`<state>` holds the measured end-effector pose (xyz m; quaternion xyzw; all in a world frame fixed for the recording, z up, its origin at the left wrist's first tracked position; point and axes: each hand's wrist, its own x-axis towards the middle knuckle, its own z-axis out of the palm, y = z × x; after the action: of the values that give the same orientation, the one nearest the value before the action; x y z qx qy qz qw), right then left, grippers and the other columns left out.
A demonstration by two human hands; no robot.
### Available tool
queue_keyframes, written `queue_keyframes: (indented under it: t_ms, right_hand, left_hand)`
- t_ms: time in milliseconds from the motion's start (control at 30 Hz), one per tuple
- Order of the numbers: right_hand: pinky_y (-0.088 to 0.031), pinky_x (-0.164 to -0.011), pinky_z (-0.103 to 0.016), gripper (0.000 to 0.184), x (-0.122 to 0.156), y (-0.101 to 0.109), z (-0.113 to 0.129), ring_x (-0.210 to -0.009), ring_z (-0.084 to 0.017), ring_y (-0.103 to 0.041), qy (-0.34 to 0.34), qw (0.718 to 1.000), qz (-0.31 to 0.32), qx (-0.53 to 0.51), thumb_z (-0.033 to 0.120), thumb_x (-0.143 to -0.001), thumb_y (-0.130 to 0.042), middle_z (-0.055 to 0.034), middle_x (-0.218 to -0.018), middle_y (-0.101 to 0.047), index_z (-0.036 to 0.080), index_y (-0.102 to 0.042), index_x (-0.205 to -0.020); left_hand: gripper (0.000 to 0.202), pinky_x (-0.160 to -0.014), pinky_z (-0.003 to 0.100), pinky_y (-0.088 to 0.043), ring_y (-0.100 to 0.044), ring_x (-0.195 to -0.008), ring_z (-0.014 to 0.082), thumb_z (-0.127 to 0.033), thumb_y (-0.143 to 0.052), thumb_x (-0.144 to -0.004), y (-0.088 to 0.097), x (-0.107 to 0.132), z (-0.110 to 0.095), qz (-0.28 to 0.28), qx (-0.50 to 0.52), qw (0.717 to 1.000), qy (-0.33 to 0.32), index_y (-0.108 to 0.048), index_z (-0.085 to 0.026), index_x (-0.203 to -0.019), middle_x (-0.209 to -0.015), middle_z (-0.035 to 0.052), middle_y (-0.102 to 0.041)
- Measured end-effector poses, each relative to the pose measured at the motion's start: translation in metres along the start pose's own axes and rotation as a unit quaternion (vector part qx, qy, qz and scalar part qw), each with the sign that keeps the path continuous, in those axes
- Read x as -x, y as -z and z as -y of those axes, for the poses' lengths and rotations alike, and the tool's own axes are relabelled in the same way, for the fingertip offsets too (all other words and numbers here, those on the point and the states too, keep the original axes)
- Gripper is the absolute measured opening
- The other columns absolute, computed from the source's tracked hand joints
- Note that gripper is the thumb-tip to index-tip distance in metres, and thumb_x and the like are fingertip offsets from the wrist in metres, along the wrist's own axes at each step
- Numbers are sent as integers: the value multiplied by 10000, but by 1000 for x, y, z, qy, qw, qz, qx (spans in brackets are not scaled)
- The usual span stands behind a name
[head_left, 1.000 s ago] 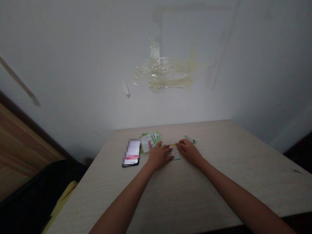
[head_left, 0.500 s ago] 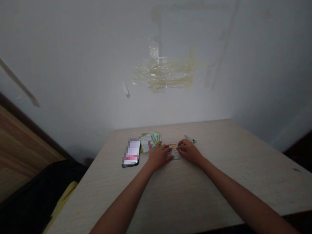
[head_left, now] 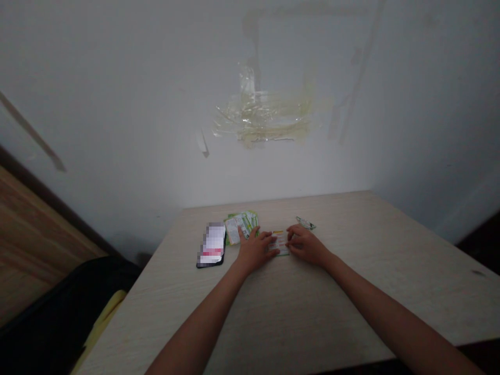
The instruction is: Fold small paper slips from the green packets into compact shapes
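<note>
A small white card (head_left: 280,241) with orange print lies flat on the pale wooden table (head_left: 297,312). My left hand (head_left: 254,249) rests on its left edge with the fingers stretched out, the index finger reaching towards a fanned pile of green and white cards (head_left: 240,226). My right hand (head_left: 307,244) has its fingers curled and pinches the card's right edge. A single small green card (head_left: 305,223) lies just beyond my right hand.
A phone (head_left: 212,246) with a lit screen lies left of the card pile. The table stands against a white wall with old tape residue (head_left: 265,117). A dark bag with a yellow object (head_left: 99,323) sits low at the left, beside wooden furniture.
My right hand's fingers have curled in and drawn slightly left onto the card's right edge. My left hand has stayed in place.
</note>
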<state>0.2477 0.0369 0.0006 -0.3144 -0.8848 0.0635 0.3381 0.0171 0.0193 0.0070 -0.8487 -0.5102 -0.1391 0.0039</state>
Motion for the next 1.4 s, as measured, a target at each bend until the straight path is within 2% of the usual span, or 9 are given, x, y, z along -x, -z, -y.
queue_keyframes:
  t_ms: [400, 767, 1200, 1400]
  right_hand:
    - [-467, -905, -403, 100, 2, 6, -5, -1036, -234, -559, 15, 998, 31, -59, 144, -791, -662, -71, -880, -619, 199, -714, -726]
    - [-442, -953, -412, 134, 6, 9, -5, -1106, -229, -530, 17, 991, 75, -113, 107, -769, -662, -61, -896, -646, 215, -737, -792]
    - [-444, -927, -382, 74, 7, 12, -3, -1080, -224, -534, 1, 985, 97, -143, 203, -792, -680, -53, -861, -616, 218, -741, -752]
    - [-444, -929, -385, 104, 8, 9, -6, -1079, -221, -541, 0, 984, 89, -153, 252, -817, -668, -55, -856, -638, 215, -735, -746]
  left_hand:
    - [435, -1001, 807, 38, -337, -1351, 344, -622, -462, -860, 3, 0, -2, 9, -16, 1000, 4, -536, -452, -1253, -1343, -30, -570]
    - [433, -994, 801, 88, -331, -1352, 346, -617, -458, -865, 3, 1, -1, 6, -2, 1000, 3, -545, -437, -1249, -1346, -23, -568]
    - [442, -998, 807, 51, -326, -1350, 350, -612, -470, -860, 5, 0, -2, 19, -9, 1000, 8, -535, -436, -1260, -1353, -25, -562]
    - [431, -994, 810, 55, -326, -1349, 343, -605, -465, -866, 5, 0, -3, 14, -2, 1000, 4, -538, -433, -1254, -1352, -28, -563]
